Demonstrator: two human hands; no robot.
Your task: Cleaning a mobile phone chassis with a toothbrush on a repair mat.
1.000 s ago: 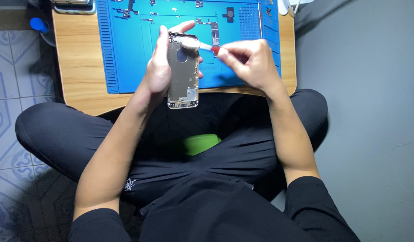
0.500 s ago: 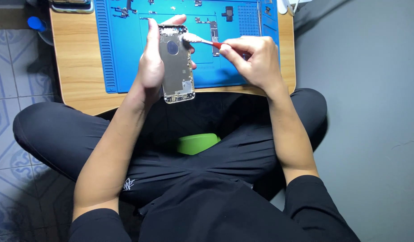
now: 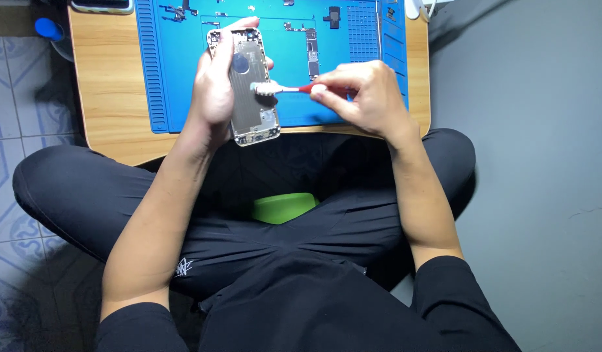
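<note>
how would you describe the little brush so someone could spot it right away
Start at the blue work mat on the low wooden table. Above its near edge, the left hand holds up an empty metal phone housing. The brush lies across that housing, pinched in the right hand: a thin tool with a red handle and white bristled head, unlike the small dark parts on the mat.

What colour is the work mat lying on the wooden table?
Bright blue, seen clearly in the head view: the mat lies on the light wooden table.
</note>
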